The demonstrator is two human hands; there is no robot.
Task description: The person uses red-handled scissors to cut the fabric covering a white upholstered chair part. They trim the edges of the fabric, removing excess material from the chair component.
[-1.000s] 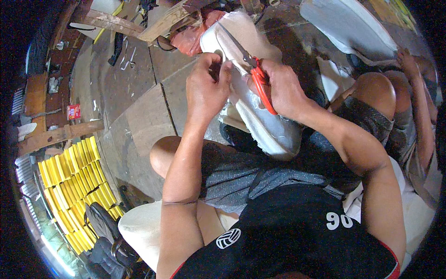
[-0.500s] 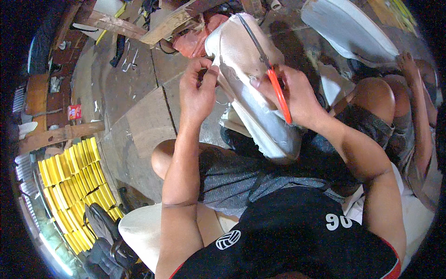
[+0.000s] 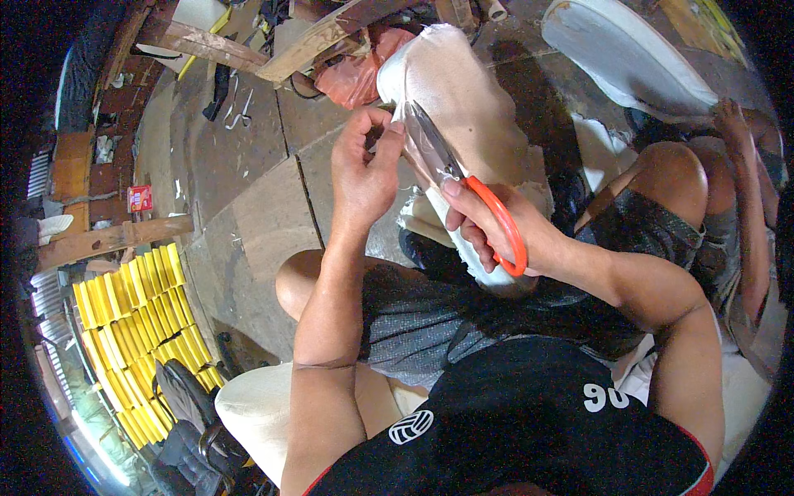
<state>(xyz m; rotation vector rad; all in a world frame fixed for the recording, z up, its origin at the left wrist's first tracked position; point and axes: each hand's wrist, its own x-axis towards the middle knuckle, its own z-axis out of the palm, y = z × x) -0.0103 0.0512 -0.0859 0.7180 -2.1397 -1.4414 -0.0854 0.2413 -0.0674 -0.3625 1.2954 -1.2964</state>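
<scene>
- Wood-board floor (image 3: 240, 182), stacked yellow pieces (image 3: 141, 339) far L; pink plastic bag (image 3: 356, 78) just beyond L hand.
- L hand (image 3: 368, 169): thumb + fingers pinching cloth edge (image 3: 402, 106) of cream padded piece (image 3: 467, 107), which lies ahead of the person, near end by the lap. Imo: keep edge taut, fingertips off the blade line; tips look v. close to thumb.
- Orange-handled scissors (image 3: 447, 159): low blade angle + short strokes prob. best, so padding isn't nicked. Can't tell if blades are parted.
- R hand (image 3: 496, 225): wrapped round the handles; straight wrist wd help.
- Far R: co-worker's hand (image 3: 729, 120) at end of 2nd padded piece (image 3: 620, 45).
- Diff vs 0.5s ago: L hand abt same; padded piece shows more cream face, less white side; scissor tips down from far end to beside L hand; R hand lower, nearer lap.
</scene>
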